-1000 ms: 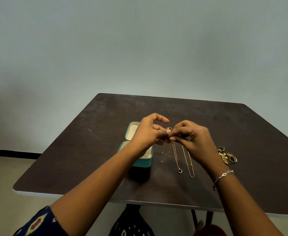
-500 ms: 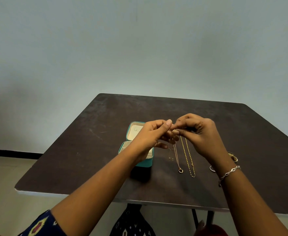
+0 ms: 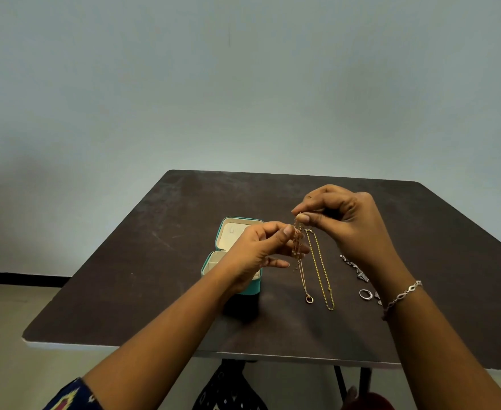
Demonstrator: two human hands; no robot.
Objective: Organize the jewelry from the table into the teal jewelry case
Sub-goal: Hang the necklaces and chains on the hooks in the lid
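Left hand [image 3: 255, 255] and right hand [image 3: 353, 226] pinch the thin chain [image 3: 297, 247], the right now raised higher.

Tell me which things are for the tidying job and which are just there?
For the job: teal jewelry case, held thin chain, gold chain, pendant necklace, silver ring.
Just there: table, wrist bracelet, patterned cloth below.

Both forearms extended, left hand [image 3: 256, 251] and right hand [image 3: 351, 224] close together, each pinching a fine chain [image 3: 298, 245] at fingertips
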